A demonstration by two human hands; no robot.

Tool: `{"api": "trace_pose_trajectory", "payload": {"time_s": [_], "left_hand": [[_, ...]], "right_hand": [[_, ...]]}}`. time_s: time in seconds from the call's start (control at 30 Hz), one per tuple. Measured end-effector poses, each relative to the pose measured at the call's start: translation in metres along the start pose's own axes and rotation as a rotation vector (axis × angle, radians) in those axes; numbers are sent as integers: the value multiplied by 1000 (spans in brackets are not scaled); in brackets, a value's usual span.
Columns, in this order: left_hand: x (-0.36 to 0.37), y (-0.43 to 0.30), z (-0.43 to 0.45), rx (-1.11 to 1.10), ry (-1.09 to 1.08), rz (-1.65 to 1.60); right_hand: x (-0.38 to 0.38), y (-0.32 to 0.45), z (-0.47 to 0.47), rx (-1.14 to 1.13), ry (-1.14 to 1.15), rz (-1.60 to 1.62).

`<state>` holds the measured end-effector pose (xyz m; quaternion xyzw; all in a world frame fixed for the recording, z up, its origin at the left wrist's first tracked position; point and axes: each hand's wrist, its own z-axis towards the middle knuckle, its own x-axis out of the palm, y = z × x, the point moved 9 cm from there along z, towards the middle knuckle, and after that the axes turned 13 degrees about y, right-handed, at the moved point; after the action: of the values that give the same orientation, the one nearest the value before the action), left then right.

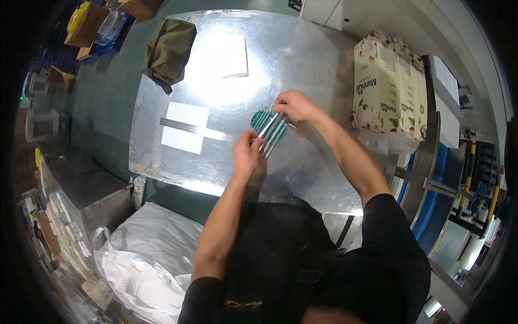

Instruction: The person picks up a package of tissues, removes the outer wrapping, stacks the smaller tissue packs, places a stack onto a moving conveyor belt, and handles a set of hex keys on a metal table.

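In front of me on the metal table (pixel 311 170), several L-shaped steel hex keys (pixel 273 140) lie side by side over a round green object (pixel 255 118). Its exact kind is hard to make out under them. My left hand (pixel 246 152) pinches the near end of one bright hex key (pixel 267 126). At the far end of that same key are the fingers of my right hand (pixel 295 106). Left of my hands, a steel ruler (pixel 178 124) rests across a white sheet of paper (pixel 184 142), its other end reaching towards my left hand.
An olive fabric pouch (pixel 172 50) and a flat white block (pixel 234 56) sit on the table's far part. Floral-printed tissue packs (pixel 388 89) stand at the right. A white sack (pixel 149 235) is below the table's left edge. Cardboard boxes (pixel 87 25) lie at far left.
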<state>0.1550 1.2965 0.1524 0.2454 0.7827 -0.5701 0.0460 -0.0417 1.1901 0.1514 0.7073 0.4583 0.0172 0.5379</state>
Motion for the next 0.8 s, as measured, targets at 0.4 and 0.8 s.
{"api": "trace_pose_trajectory", "payload": {"time_s": [0.4, 0.8], "left_hand": [[-3, 26, 2, -163, -103, 111], [-10, 40, 13, -245, -54, 144]], "right_hand": [[10, -9, 14, 109, -84, -59], [10, -16, 23, 43, 19, -15]]}}
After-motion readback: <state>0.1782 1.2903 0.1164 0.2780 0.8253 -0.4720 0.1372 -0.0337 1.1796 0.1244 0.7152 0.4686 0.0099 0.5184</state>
